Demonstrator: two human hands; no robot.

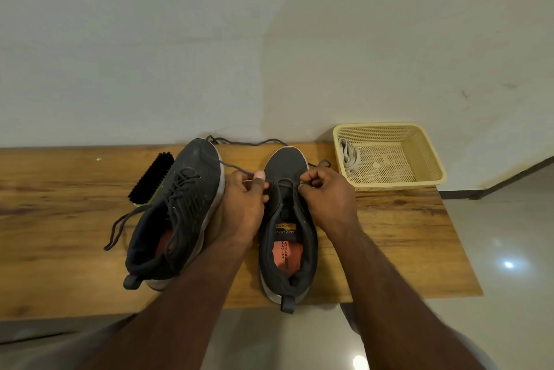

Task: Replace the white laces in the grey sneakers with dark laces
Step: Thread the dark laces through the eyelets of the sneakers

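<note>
Head view: on the wooden tabletop (389,234), left hand (245,199) and right hand (326,193) fingers each pinch one dark cord lace (284,181) end across the right grey mesh sneaker (287,225), whose long axis points away; eyelets lie between them.

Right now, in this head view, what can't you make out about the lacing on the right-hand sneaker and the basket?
- Right sneaker: the lower eyelets, covered by the left hand and right hand; which holes the dark lace passes through is unclear.
- White laces in the basket: bundled and too small to count.
- Brush: partly behind the left sneaker.
</note>
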